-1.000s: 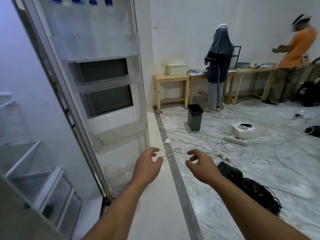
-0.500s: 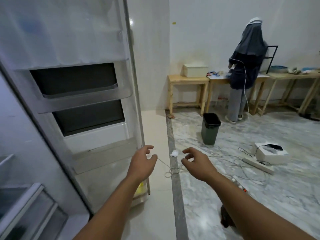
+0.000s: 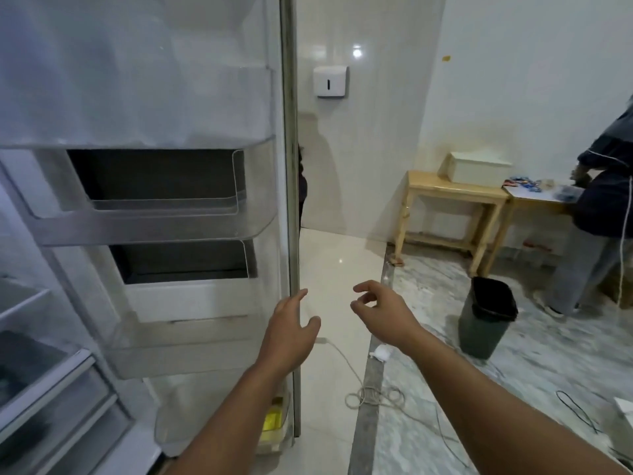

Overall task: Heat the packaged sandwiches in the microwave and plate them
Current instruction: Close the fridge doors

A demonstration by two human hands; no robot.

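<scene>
An open fridge door [image 3: 164, 186] with clear plastic bins fills the left of the head view. Its grey edge seal [image 3: 291, 166] runs down the middle. My left hand [image 3: 291, 330] is at that edge, fingers straight and touching or just short of the seal. My right hand [image 3: 383, 313] hovers to the right of the door over the floor, fingers loosely curled, holding nothing. No packaged sandwich, microwave or plate is in sight. Fridge shelves and drawers [image 3: 44, 389] show at the lower left.
A dark bin [image 3: 486, 320] stands on the marbled floor at right. Wooden tables [image 3: 452, 197] line the far wall, with a person [image 3: 603, 214] beside them. Cables [image 3: 373, 395] lie coiled on the floor near the door. A white dispenser [image 3: 330, 81] hangs on the wall.
The view swung left and came closer to the fridge door. My left hand moved up to the door's edge. My right hand stayed open beside it.
</scene>
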